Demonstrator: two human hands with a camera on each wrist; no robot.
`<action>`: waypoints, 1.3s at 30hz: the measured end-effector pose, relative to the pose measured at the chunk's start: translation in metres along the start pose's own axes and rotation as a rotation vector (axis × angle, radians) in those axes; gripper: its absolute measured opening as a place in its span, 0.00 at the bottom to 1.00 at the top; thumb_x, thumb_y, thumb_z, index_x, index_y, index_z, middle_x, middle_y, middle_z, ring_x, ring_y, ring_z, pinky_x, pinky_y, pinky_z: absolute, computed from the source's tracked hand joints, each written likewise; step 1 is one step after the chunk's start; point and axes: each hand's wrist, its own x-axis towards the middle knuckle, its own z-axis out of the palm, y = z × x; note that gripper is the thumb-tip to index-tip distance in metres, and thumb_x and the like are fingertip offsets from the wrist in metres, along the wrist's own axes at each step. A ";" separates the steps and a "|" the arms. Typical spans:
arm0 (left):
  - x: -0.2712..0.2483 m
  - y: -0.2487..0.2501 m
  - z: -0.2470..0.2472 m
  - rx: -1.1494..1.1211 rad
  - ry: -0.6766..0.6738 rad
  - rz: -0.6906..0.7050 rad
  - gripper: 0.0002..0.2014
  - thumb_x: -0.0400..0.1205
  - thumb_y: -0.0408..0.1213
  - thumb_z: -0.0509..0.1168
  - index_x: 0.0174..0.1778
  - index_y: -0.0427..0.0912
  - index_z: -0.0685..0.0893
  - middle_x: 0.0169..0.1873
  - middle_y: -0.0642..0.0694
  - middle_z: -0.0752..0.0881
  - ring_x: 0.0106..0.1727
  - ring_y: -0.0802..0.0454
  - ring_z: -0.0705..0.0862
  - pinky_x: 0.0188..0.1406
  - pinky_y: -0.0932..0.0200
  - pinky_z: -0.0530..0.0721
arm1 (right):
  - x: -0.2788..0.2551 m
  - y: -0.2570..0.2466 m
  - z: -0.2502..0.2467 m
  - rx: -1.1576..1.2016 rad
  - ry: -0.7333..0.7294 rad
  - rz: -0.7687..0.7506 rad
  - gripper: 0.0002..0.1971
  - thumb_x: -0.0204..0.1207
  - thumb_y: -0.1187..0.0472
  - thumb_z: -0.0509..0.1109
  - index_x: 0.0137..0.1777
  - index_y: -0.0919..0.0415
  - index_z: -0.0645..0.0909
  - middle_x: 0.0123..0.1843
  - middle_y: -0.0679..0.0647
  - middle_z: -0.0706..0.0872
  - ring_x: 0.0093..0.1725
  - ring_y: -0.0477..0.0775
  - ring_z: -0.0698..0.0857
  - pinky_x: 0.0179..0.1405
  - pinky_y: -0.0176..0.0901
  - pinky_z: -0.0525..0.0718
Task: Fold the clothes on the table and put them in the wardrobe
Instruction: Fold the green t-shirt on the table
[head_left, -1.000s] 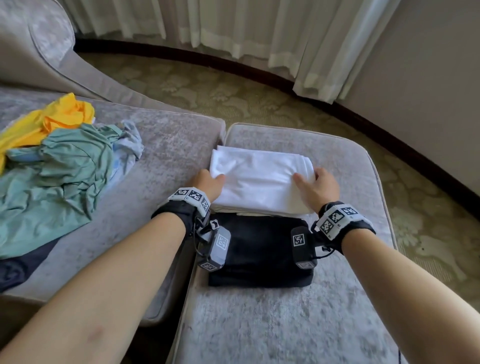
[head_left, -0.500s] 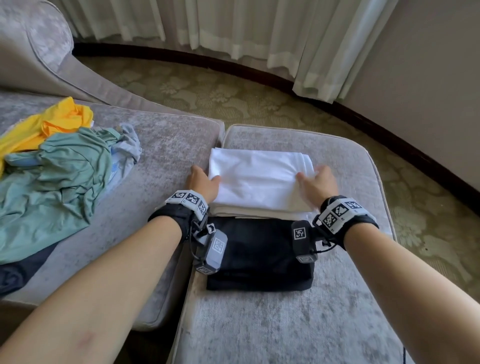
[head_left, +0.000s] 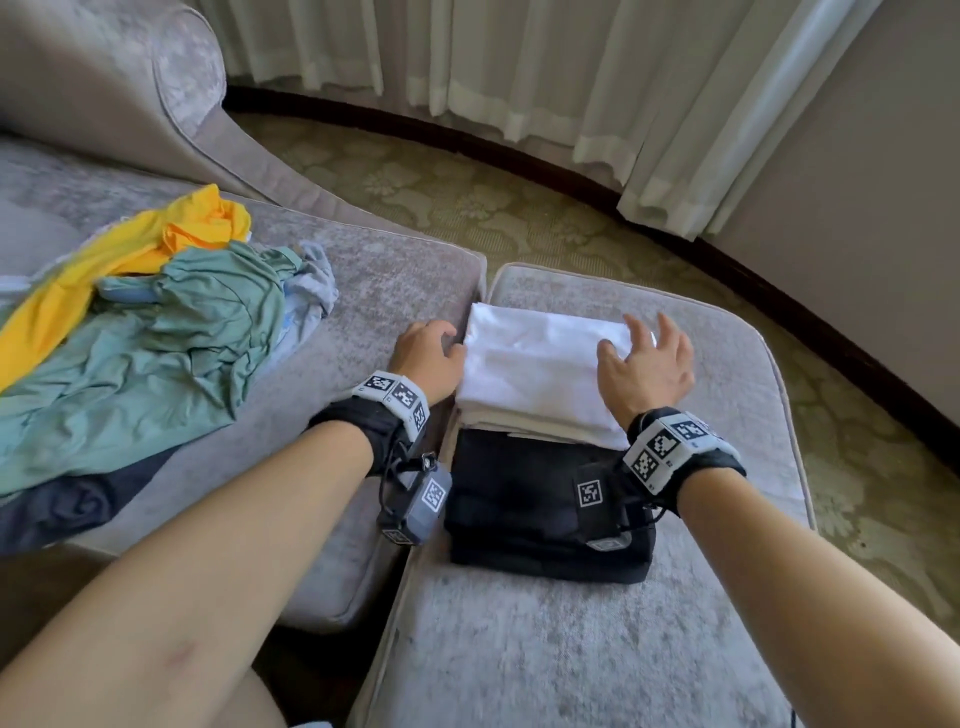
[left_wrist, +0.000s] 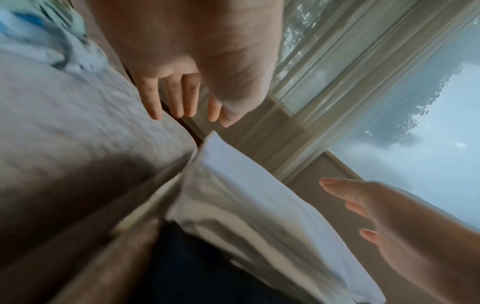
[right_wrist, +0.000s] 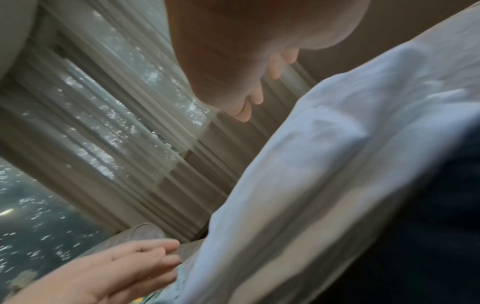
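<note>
White garment (head_left: 540, 364), black garment (head_left: 519, 499)

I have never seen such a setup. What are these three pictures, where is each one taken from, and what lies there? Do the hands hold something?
No machine here: a person folds clothes, wearing cameras. The large picture comes from a head camera; the two tilted, blurry ones from cameras strapped on each wrist. On the grey cushion lies a folded white garment, partly on a folded black garment. On the sofa beside it sits an unfolded pile, yellow and green. The left hand rests at the white garment's left edge; the right hand is spread above its right side. Neither has a grip on anything.
</note>
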 end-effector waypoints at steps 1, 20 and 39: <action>-0.001 -0.009 -0.015 0.010 0.003 -0.036 0.14 0.84 0.40 0.60 0.64 0.43 0.80 0.66 0.40 0.79 0.63 0.41 0.79 0.57 0.56 0.77 | -0.003 -0.015 0.001 0.024 0.011 -0.008 0.23 0.83 0.49 0.60 0.78 0.48 0.70 0.86 0.53 0.58 0.85 0.57 0.51 0.81 0.60 0.53; -0.070 -0.289 -0.220 -0.094 0.259 -0.580 0.12 0.84 0.33 0.58 0.56 0.43 0.86 0.59 0.38 0.85 0.62 0.36 0.81 0.60 0.52 0.79 | -0.110 -0.296 0.251 0.316 -0.751 0.086 0.19 0.75 0.50 0.72 0.57 0.65 0.83 0.52 0.57 0.87 0.44 0.56 0.85 0.44 0.49 0.89; -0.207 -0.240 -0.277 -0.627 0.422 -0.383 0.38 0.72 0.33 0.78 0.78 0.41 0.70 0.67 0.49 0.77 0.68 0.52 0.77 0.61 0.58 0.77 | -0.261 -0.406 0.140 0.776 -1.030 -0.426 0.08 0.79 0.52 0.71 0.45 0.54 0.89 0.43 0.51 0.87 0.45 0.48 0.85 0.41 0.41 0.86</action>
